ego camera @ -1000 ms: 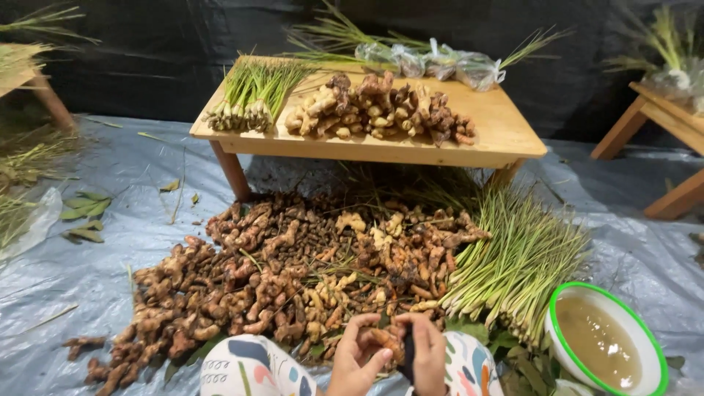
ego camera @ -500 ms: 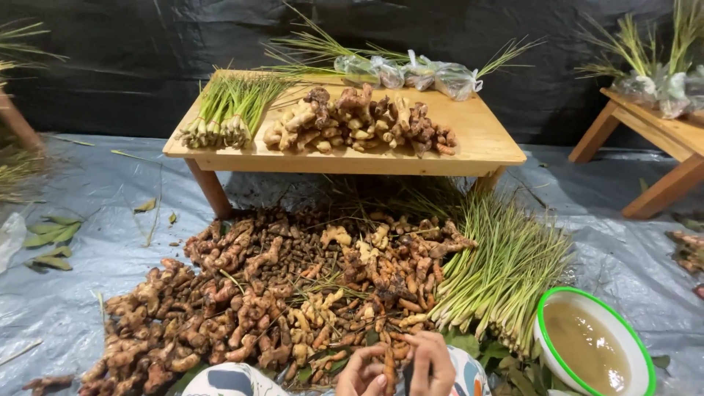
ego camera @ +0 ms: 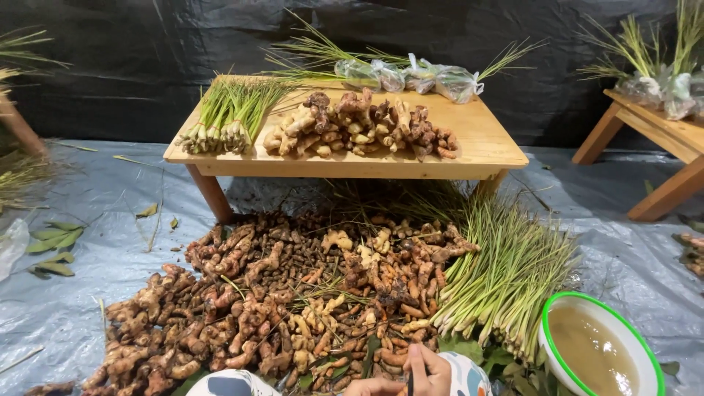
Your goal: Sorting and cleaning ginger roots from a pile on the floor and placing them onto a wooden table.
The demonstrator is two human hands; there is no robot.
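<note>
Three low wooden tables show: one whole table [ego camera: 484, 147] in the upper middle of the frame, part of a second [ego camera: 660, 125] at the upper right, and a leg of a third [ego camera: 18, 125] at the upper left. There are two bundles of lemongrass, one [ego camera: 227, 117] on the middle table and one [ego camera: 506, 271] on the floor right of centre. Two heaps of ginger-like roots are in view: one [ego camera: 359, 125] on the table, one [ego camera: 279, 301] on the floor. One green-rimmed bowl [ego camera: 557, 323] sits at the lower right. About four clear bags [ego camera: 411, 73] lie at the table's back edge.

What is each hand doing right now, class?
Left hand: barely in view at the bottom edge; grip cannot be told.
Right hand: closed around a thin dark tool.
</note>
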